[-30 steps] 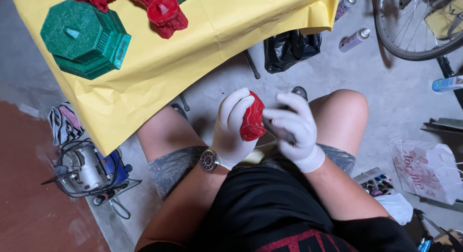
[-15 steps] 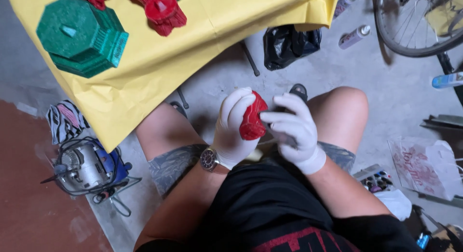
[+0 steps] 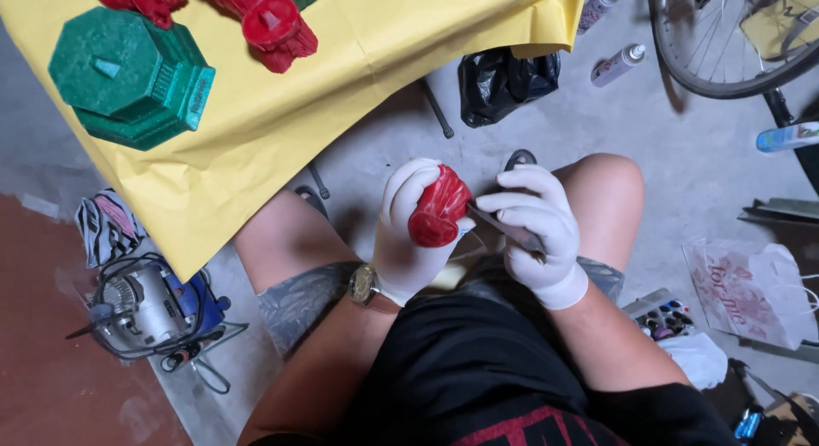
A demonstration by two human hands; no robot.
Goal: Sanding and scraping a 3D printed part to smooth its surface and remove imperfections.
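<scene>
A: Entry, head view. Where is the red piece?
B: The small red moulded piece (image 3: 438,209) sits above the lap, between the knees. Left hand (image 3: 408,228), white glove, fingers curled tight around it.
A: Right hand?
B: Right hand (image 3: 539,234), also gloved, fingers closed on a thin grey tool (image 3: 503,227); its tip touches the piece's right side.
A: Surroundings?
B: Yellow sheet (image 3: 358,79) ahead carries a green octagonal casting (image 3: 128,75) and a red casting (image 3: 271,26). Power tool (image 3: 145,305) on the floor at left, bicycle wheel (image 3: 725,45) upper right.

Left hand (image 3: 409,233) grips red piece (image 3: 438,209); right hand (image 3: 539,233) perhaps holds a blade.
</scene>
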